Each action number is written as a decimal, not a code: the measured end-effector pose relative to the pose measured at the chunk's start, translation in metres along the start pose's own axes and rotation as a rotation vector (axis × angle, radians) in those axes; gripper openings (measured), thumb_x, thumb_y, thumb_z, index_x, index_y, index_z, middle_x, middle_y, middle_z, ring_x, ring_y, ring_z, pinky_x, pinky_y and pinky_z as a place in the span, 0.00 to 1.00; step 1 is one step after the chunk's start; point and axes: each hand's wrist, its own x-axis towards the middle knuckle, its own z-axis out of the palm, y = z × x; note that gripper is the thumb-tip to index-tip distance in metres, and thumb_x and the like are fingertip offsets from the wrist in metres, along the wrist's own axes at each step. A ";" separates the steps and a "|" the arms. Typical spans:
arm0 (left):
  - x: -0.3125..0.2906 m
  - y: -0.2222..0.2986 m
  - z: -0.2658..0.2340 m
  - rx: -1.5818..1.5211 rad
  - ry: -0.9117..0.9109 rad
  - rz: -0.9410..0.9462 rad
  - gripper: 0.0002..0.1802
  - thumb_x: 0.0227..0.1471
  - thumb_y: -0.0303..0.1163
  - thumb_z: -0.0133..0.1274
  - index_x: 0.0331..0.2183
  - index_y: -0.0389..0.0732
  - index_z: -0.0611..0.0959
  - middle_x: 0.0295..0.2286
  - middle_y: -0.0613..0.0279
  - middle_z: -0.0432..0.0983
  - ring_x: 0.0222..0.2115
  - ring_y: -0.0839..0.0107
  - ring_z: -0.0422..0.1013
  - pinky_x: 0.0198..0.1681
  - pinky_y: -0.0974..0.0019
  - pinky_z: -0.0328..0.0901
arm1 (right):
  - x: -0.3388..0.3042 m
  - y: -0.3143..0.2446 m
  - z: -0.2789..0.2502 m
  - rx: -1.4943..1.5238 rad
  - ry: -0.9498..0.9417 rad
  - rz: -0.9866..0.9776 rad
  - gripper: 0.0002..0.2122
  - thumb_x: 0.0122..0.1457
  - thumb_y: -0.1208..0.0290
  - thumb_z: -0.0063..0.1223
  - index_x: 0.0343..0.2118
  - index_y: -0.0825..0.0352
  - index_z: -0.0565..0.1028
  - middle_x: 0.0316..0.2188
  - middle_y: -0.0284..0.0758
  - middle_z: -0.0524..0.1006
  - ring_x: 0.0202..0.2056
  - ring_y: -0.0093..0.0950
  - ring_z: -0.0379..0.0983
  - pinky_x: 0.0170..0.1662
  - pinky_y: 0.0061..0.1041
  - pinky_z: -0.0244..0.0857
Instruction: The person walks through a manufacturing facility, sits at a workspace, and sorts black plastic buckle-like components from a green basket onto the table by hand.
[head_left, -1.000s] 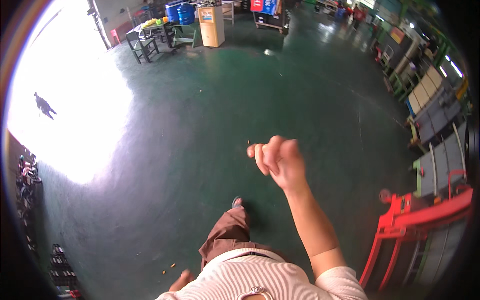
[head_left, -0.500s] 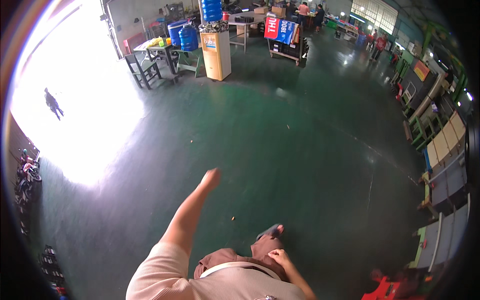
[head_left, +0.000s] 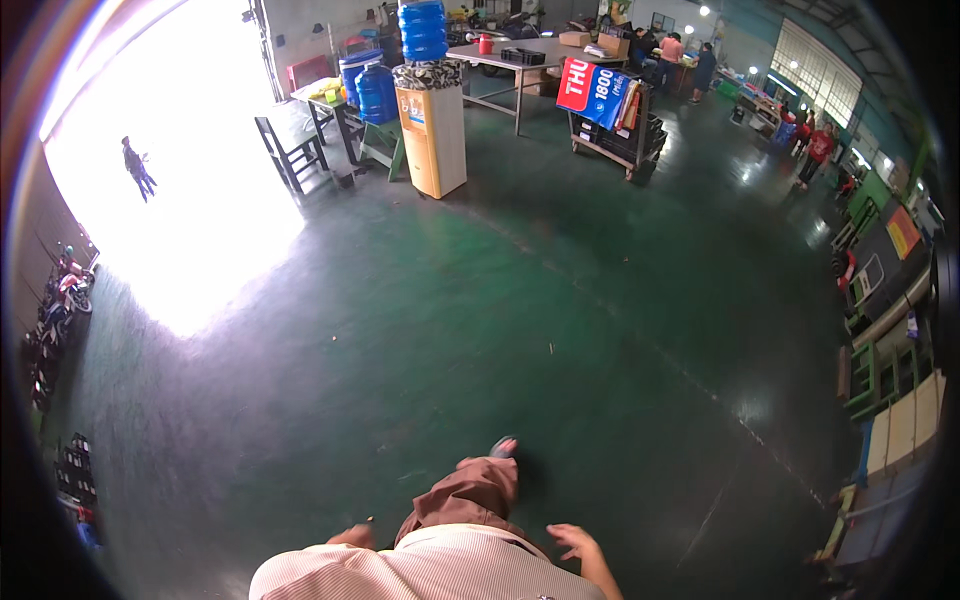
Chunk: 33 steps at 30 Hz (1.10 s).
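My left hand hangs low beside my hip, partly covered by my pale ribbed shirt. It is small and smeared, so its fingers cannot be made out. On the other side of my brown trousers, my right hand swings free with its fingers apart and nothing in it. Neither hand touches any object. Below them spreads the dark green floor, where one sandalled foot is stretched forward.
Ahead stands a water dispenser with blue bottles beside it. Around it are a dark chair, a long table and a loaded trolley. Green racks line the right. A person stands far right, another in the bright doorway.
My left arm has swung back from out front to beside my hip. My right hand's fingers have spread. The dispenser and trolley appear larger and nearer as I walk forward.
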 end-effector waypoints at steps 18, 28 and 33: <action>0.006 0.783 -0.770 -0.551 0.843 1.277 0.14 0.48 0.33 0.46 0.38 0.40 0.76 0.33 0.52 0.75 0.34 0.55 0.72 0.37 0.59 0.66 | 0.112 -0.136 -0.453 0.042 1.095 -0.099 0.22 0.55 0.51 0.42 0.23 0.68 0.77 0.13 0.37 0.73 0.19 0.32 0.71 0.28 0.31 0.64; 0.237 0.670 -0.584 0.807 -0.113 0.351 0.17 0.43 0.31 0.47 0.39 0.45 0.79 0.36 0.51 0.75 0.38 0.60 0.72 0.37 0.55 0.67 | 0.115 -0.327 -0.772 0.314 0.843 -0.335 0.15 0.50 0.59 0.54 0.24 0.70 0.75 0.11 0.33 0.71 0.13 0.21 0.66 0.17 0.22 0.57; 0.211 0.687 -0.636 0.367 -0.141 0.027 0.13 0.43 0.31 0.45 0.33 0.44 0.80 0.33 0.52 0.76 0.34 0.59 0.73 0.35 0.56 0.67 | 0.167 -0.443 -0.904 0.578 0.732 -0.374 0.11 0.51 0.66 0.52 0.25 0.70 0.75 0.11 0.33 0.70 0.11 0.18 0.64 0.12 0.16 0.52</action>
